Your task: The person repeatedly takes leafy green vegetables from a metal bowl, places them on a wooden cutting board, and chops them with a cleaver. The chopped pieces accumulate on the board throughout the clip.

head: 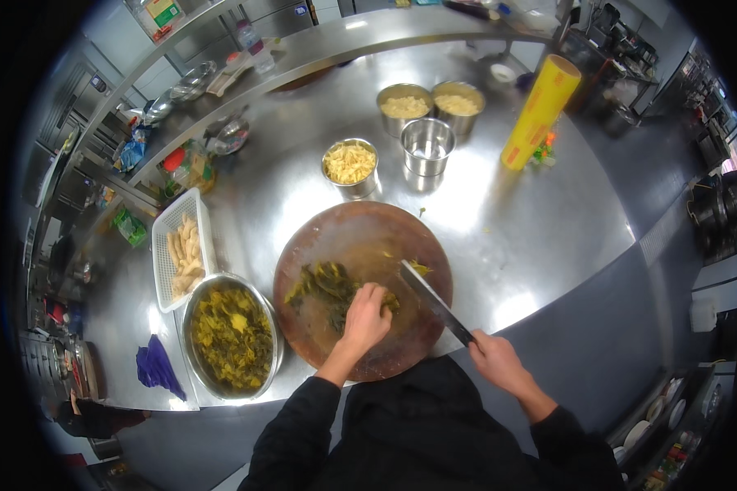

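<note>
On a round wooden chopping board (368,230) lies a heap of dark green pickled leafy vegetables (320,283). My left hand (367,314) presses on the right end of this heap with its fingers bent. In my right hand (496,361) is the handle of a cleaver (433,301), its blade over the board's right side, apart from the heap. A small yellow-green scrap (420,267) sits beside the blade's tip. To the left of the board stands a steel bowl (277,362) filled with more of the chopped greens (230,337).
Ginger-like roots (187,245) fill part of a white plastic basket (163,270). Beyond the board are a steel pot of pale yellow shreds (351,162), an empty pot (428,147) and two filled pots. A yellow roll (540,113) stands right; a purple cloth (158,368) lies left. A person (92,420) is at far left.
</note>
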Demonstrator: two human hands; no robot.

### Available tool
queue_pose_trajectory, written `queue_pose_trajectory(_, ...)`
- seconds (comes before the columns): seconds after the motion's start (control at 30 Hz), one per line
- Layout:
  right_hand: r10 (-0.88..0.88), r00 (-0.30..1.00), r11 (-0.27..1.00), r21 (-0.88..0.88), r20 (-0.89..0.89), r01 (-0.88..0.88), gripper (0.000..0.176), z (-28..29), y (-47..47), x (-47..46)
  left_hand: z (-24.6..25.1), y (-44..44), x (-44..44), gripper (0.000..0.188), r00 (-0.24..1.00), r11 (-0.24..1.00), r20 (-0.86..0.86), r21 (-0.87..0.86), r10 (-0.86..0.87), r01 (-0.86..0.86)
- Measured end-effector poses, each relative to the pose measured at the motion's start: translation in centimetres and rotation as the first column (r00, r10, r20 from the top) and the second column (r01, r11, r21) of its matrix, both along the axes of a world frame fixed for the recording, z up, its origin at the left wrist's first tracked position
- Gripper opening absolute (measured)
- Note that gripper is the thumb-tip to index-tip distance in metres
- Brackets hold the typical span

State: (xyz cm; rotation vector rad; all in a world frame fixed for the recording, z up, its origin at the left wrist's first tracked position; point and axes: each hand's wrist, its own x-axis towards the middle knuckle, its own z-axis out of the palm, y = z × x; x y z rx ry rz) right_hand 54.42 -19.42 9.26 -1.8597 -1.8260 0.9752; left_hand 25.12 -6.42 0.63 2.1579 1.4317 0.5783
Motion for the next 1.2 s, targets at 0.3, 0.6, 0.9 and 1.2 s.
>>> queue_pose_trajectory(0.3,-0.265,0.958,0.964,0.003,-0.111,0.267,0.015,2.1,0.8,1.7,-3.0,4.8,10.1,0.019,0.981,0.976,-0.149,-0.164,0.121,-0.145)
queue_pose_trajectory(0.6,-0.128,0.969,0.991,0.002,-0.209,0.131,0.013,-2.5,3.5,2.0,2.3,-10.4,-5.7,0.02,0.746,0.836,0.413,-0.419,0.522,-0.353)
queue_pose_trajectory(0.9,-0.01,0.93,0.989,-0.143,-0.367,-0.046,0.013,-4.4,7.3,0.8,1.8,-49.1,-25.9,0.023,-0.568,-0.43,0.338,-0.404,0.75,-0.808)
queue_pose_trajectory(1.2,-0.053,0.947,0.983,-0.185,-0.318,-0.007,0.015,-1.2,9.6,-0.5,-2.8,-59.3,-23.5,0.041,-0.875,-0.723,0.333,-0.496,0.352,-0.48)
